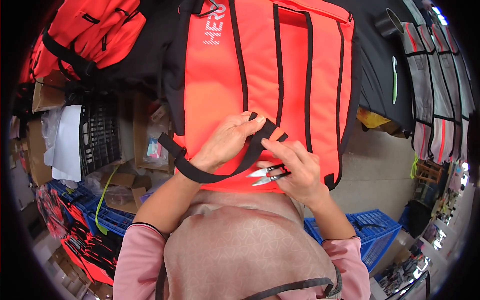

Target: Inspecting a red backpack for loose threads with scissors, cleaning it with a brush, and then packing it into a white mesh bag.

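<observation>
An orange-red backpack (210,95) with black edging lies in front of me, its shoulder straps (260,65) facing up. My left hand (227,140) pinches a black webbing strap (215,176) near the pack's lower middle. The strap loops below my left wrist, and one end sticks out to the left. My right hand (300,170) has its thumb and index finger at the same webbing, beside a small orange tab (277,134). Tucked in the right hand's curled fingers are thread snips (267,175), their blades apart and pointing left.
More orange packs (105,35) lie at the upper left. Below them are a black crate (100,135) and cardboard boxes (125,187). Blue crates (375,232) stand at lower right. A metal cup (389,24) and grey panels (432,90) are at upper right.
</observation>
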`<state>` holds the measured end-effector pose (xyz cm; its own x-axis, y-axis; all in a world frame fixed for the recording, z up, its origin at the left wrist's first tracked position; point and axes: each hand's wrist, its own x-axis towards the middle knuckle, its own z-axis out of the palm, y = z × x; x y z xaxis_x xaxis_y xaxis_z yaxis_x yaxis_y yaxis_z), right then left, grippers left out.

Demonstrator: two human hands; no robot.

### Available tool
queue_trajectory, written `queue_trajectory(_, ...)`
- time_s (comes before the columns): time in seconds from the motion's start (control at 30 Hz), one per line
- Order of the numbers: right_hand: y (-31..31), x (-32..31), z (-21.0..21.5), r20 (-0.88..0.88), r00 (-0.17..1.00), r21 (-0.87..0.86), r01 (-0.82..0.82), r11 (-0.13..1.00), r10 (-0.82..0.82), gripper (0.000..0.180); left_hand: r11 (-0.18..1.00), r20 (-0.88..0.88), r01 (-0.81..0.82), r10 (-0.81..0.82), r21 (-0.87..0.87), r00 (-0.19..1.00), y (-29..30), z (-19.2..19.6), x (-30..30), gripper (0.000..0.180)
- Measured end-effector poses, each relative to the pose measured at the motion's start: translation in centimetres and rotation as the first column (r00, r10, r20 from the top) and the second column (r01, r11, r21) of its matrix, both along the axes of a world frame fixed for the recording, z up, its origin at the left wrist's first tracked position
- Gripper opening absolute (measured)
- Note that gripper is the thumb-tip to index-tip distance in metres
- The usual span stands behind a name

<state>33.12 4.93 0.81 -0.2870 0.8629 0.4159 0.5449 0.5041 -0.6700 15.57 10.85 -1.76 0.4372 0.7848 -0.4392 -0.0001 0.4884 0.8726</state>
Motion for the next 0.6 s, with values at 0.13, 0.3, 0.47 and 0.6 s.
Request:
queue_trajectory(0.13, 1.3, -1.1, -0.2, -0.051, 0.999, -0.014, 0.009, 1.000, -0.009, 0.034, 0.993, -0.083, 0.082, -0.075, 0.088, 0.994, 0.1, -0.6, -1.0, 0.036)
queue_trajectory(0.3, 4.5, -0.7, -0.6, -0.330, 0.810, -0.648, 0.180, 0.740, -0.486, 0.007, 0.964, -0.153, 0.090, -0.053, 0.248, 0.987, -0.8, -2.2, -0.6, 0.054)
queue_trajectory(0.47, 5.0, -0.3, -2.4, -0.433, 0.786, -0.705, 0.009, 0.709, -0.440, 0.006, 0.960, -0.157, 0.157, -0.122, 0.233, 0.980, -0.7, -1.9, -0.9, 0.046)
queue_trajectory(0.6, 5.7, 0.6, -0.7, -0.160, 0.962, -0.514, 0.110, 0.851, -0.221, 0.009, 0.958, -0.182, 0.247, -0.220, 0.144, 0.958, -0.3, -1.2, -1.6, 0.029)
